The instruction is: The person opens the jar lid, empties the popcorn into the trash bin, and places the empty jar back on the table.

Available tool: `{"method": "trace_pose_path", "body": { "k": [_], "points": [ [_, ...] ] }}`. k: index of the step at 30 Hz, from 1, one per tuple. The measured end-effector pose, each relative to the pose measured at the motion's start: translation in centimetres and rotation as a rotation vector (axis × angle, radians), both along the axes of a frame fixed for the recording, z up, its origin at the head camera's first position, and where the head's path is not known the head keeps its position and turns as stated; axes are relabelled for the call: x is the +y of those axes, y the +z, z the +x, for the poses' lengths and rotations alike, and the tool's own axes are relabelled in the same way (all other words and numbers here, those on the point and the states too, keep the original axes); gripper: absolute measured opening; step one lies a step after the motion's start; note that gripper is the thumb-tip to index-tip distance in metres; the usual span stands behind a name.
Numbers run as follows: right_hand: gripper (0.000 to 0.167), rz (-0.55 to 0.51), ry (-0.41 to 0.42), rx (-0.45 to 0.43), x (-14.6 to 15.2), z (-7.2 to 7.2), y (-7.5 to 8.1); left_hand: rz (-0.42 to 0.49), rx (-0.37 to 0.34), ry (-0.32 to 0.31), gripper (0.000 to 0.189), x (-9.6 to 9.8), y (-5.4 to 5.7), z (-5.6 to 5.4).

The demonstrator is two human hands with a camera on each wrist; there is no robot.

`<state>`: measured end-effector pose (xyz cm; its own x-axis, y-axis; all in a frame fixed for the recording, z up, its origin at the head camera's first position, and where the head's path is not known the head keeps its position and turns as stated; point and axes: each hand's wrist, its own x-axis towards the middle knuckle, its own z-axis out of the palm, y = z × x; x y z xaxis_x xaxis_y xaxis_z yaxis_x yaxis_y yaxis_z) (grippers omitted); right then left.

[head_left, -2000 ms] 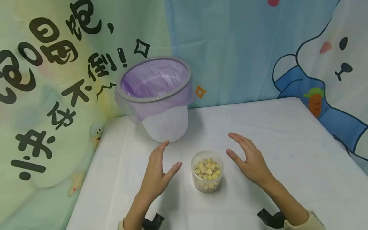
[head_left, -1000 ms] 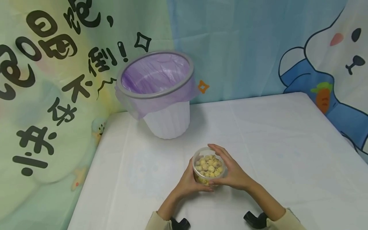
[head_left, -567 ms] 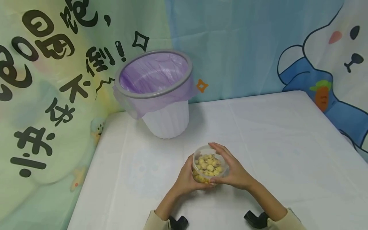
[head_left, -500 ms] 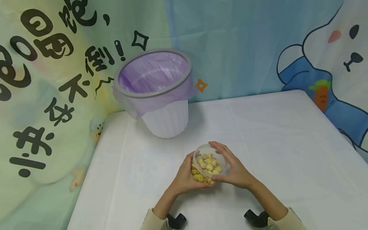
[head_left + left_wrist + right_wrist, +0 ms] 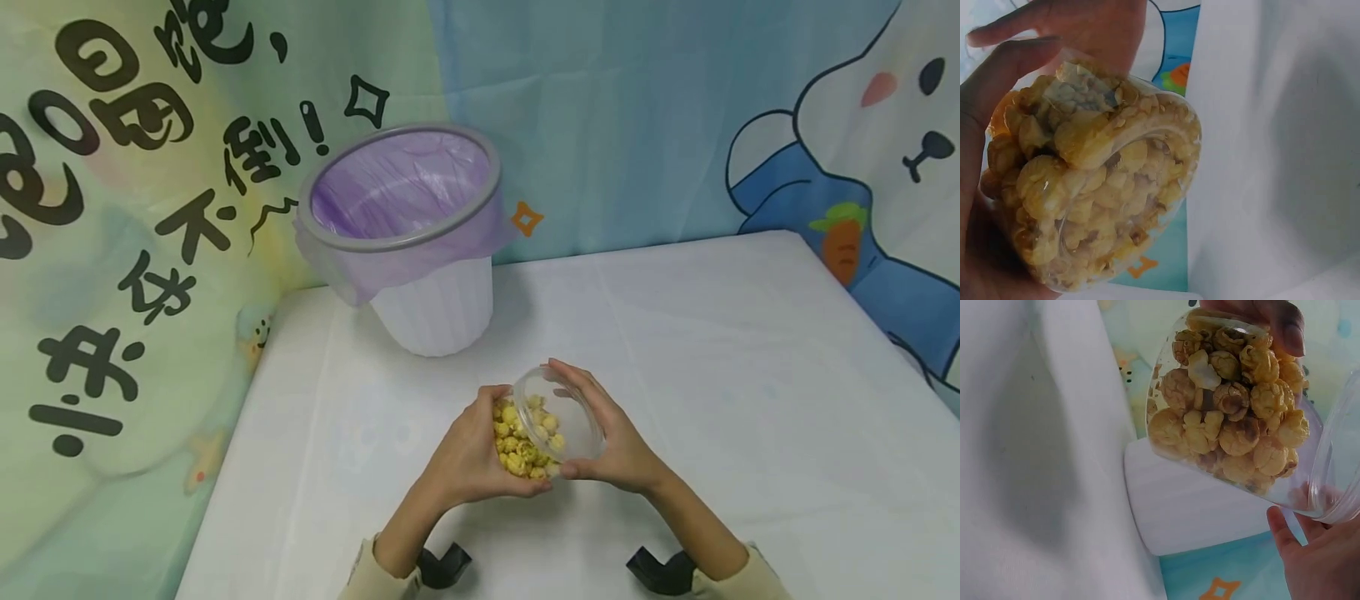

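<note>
A clear plastic jar of yellow popcorn (image 5: pixel 525 450) is held between both hands, tilted so that its round rim end leans to the right. My left hand (image 5: pixel 465 454) grips the base end, where the popcorn has gathered. My right hand (image 5: pixel 626 450) holds the rim end, thumb at the near side and fingers at the far side. In the left wrist view the jar's base (image 5: pixel 1129 194) faces the camera. Popcorn fills the lower part of the jar (image 5: pixel 1229 412) in the right wrist view, with the right hand's fingertips (image 5: pixel 1282 528) at the rim.
A white bin (image 5: pixel 442 308) with a grey rim and purple liner stands behind the hands, on the left of the white-covered table (image 5: pixel 675 350). A printed curtain (image 5: pixel 615 125) hangs along the back and left. Black wrist mounts (image 5: pixel 446 567) sit beside the cuffs.
Both hands have come together on the jar, which stood upright between them. The jar has since tipped rightward and risen slightly; the popcorn shows more through its left side.
</note>
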<state>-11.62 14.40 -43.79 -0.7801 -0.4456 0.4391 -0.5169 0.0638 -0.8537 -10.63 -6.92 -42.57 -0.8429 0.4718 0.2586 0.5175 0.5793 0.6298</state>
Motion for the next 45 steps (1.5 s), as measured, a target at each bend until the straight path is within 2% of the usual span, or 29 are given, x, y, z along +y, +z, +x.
{"method": "trace_pose_path", "body": {
  "k": [5,11,16,19,23,27,29,31,33,39,42,45],
  "points": [
    [0.097,-0.051,0.013,0.002,0.0,0.2,-0.4,-0.007,0.037,-0.009,0.104,0.2,0.5,0.2],
    [0.094,-0.090,0.014,-0.038,0.0,0.4,-0.6,-0.035,0.138,-0.003,0.105,0.4,0.6,0.1],
    [0.093,-0.151,0.037,-0.053,0.0,0.5,-0.7,-0.014,0.172,-0.018,0.103,0.5,0.4,0.1],
    [0.093,-0.200,0.092,-0.001,0.1,0.3,-0.8,0.063,0.085,-0.091,0.100,0.5,0.4,0.2],
    [0.098,-0.231,0.214,0.090,0.2,-0.1,-0.2,0.178,-0.084,-0.205,0.097,0.2,0.9,0.4],
    [0.101,-0.225,0.369,0.072,0.7,-0.6,0.7,0.194,-0.139,-0.276,0.096,-0.1,1.7,0.4],
    [0.105,-0.202,0.414,0.049,1.0,-0.7,1.0,0.184,-0.143,-0.290,0.097,-0.2,2.0,0.4],
    [0.111,-0.180,0.424,0.037,1.3,-0.9,1.3,0.164,-0.119,-0.268,0.099,-0.4,2.4,0.4],
    [0.116,-0.162,0.401,0.035,1.4,-0.9,1.3,0.137,-0.068,-0.207,0.102,-0.5,2.7,0.4],
    [0.114,-0.216,0.273,0.018,0.7,-0.4,0.7,-0.032,0.212,0.022,0.106,-0.6,3.3,0.1],
    [0.112,-0.264,0.194,-0.015,-0.2,-0.1,0.5,-0.087,0.331,0.087,0.105,-0.3,3.2,0.0],
    [0.108,-0.293,0.121,-0.059,-0.9,0.2,0.5,-0.115,0.417,0.117,0.105,0.1,3.0,0.1]
  ]
}}
